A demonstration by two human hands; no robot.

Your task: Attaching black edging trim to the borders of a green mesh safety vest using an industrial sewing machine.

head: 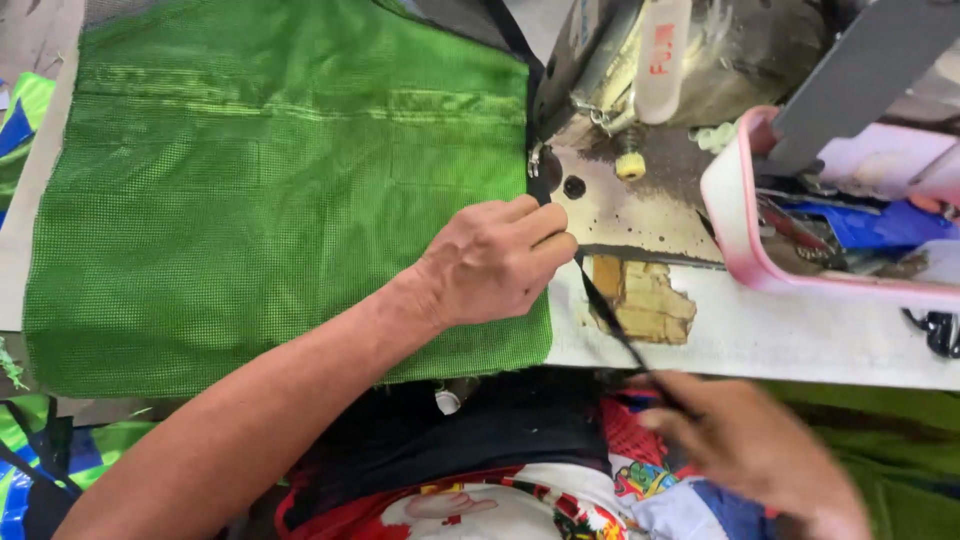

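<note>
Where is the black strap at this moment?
In the head view, the black strap runs along the green mesh's right edge, from the left hand to the right hand.

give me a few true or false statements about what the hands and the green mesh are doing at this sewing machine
1. The left hand rests on the right edge of the green mesh fabric. True.
2. The right hand holds a pair of scissors. False: it pinches a thin black strip that runs up toward the sewing machine.
3. The pink tray sits to the right of the machine's needle area. True.
4. The mesh fabric is red. False: it is green.
5. Both hands lie flat on the fabric. False: only the left hand does; the right hand is off the table edge, near the person's lap.
</note>
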